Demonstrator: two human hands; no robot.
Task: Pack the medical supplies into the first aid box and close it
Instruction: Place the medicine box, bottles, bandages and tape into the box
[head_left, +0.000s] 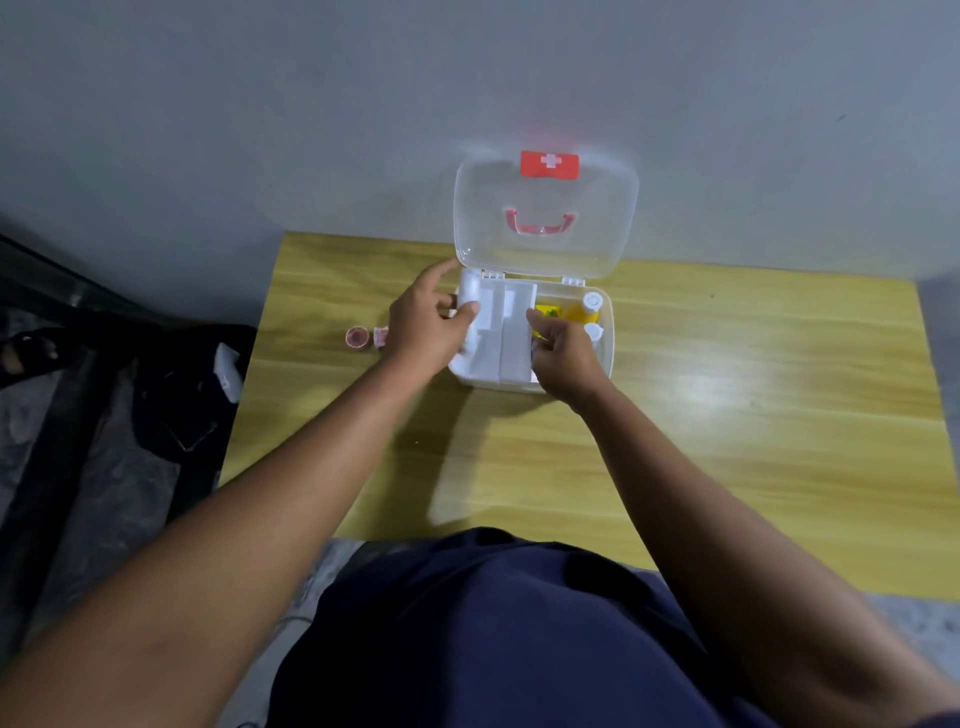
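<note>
A white first aid box (607, 340) stands open on the yellow table, its clear lid (545, 218) upright with a red cross label and red handle. Inside lie white packs (514, 332), a yellow item (549, 310) and white-capped bottles (592, 301). My left hand (423, 325) grips a white roll (470, 291) at the box's left edge. My right hand (563, 353) reaches into the box's middle, fingers curled on the white packs; what it grips is hidden.
A small red tape roll (357, 338) and a small red-and-white item (380, 336) lie on the table (727, 389) left of the box. A dark bag (182, 395) sits on the floor at the left. A grey wall rises behind the table.
</note>
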